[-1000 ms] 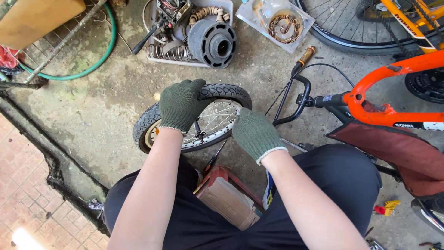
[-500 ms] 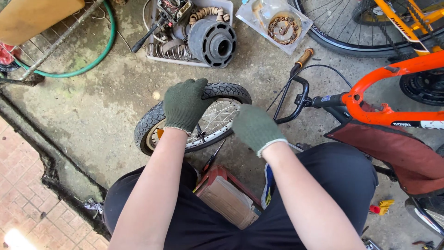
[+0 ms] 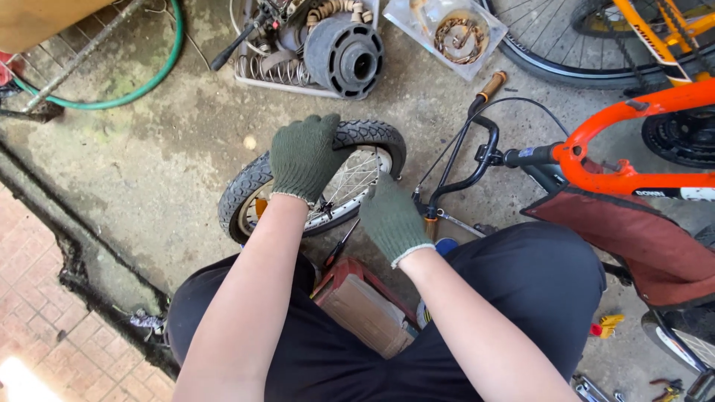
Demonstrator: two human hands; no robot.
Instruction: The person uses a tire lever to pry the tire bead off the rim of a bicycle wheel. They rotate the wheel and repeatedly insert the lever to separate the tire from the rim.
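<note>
Right, down on the concrete floor (image 3: 149,149) sits a small spoked wheel (image 3: 313,182) with a knobbly black tyre (image 3: 372,134), lying tilted just ahead of the person's knees. Left hand (image 3: 304,158), in a dark green knit glove, is draped over the top of the tyre, fingers curled over the tread, grip pressed down onto the rubber. Right hand (image 3: 391,217), gloved the same, sits at the wheel's near edge by the rim, fingers bent in; whether that grip is closed on the tyre or only resting against it, I cannot tell from here.

How far along? The wheel is off any frame and lies loose on the floor, and the tyre looks seated around the rim on the far arc that shows. The stretch under both hands is hidden, so that part could be unfinished. My read is that the work is midway, with the hands going round the tyre's edge.

Just to the right lies an orange bicycle frame (image 3: 633,112), its black handlebar (image 3: 462,164) nearly touching the wheel. Beyond the wheel, a tray of parts (image 3: 298,71) holds a dark grey hub-like drum (image 3: 344,52) and springs. A green hose (image 3: 141,85) curves off at the upper left. A reddish box (image 3: 365,305) sits between the knees.
</note>
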